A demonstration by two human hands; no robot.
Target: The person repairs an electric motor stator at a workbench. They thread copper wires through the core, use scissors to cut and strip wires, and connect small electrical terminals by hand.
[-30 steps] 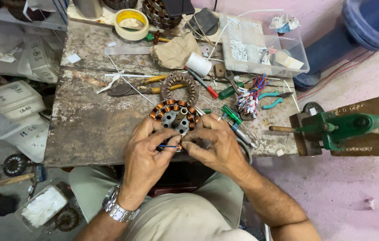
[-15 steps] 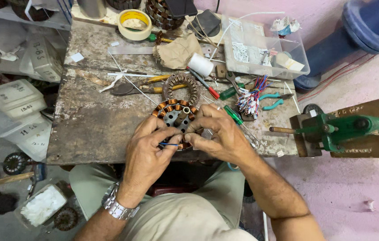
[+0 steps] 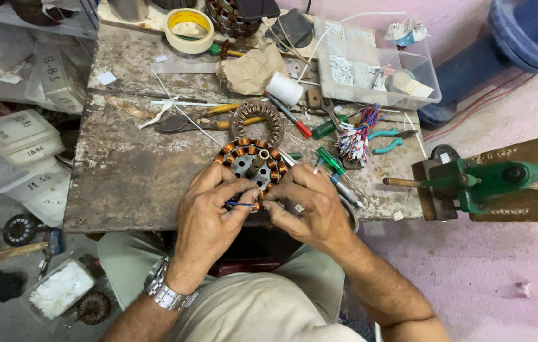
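Note:
A round motor stator [image 3: 251, 161] wound with copper coils lies at the near edge of the worn workbench [image 3: 129, 177]. My left hand [image 3: 209, 215] and my right hand [image 3: 307, 206] meet at its near rim. The left thumb and fingers pinch a thin blue wire [image 3: 236, 204] that runs toward the stator. The right fingers press on the stator's near edge beside that wire. A metal watch sits on my left wrist.
Behind the stator lie a bare coil ring [image 3: 256, 120], screwdrivers, green pliers [image 3: 386, 140] and a bundle of coloured wires [image 3: 356, 136]. A tape roll [image 3: 188, 28], a white thread spool [image 3: 283, 87] and a clear plastic box [image 3: 377, 69] stand further back. A green winding tool [image 3: 484, 180] sits at right.
Both hands have stayed on the stator's near rim with only small finger shifts. The view has moved slightly.

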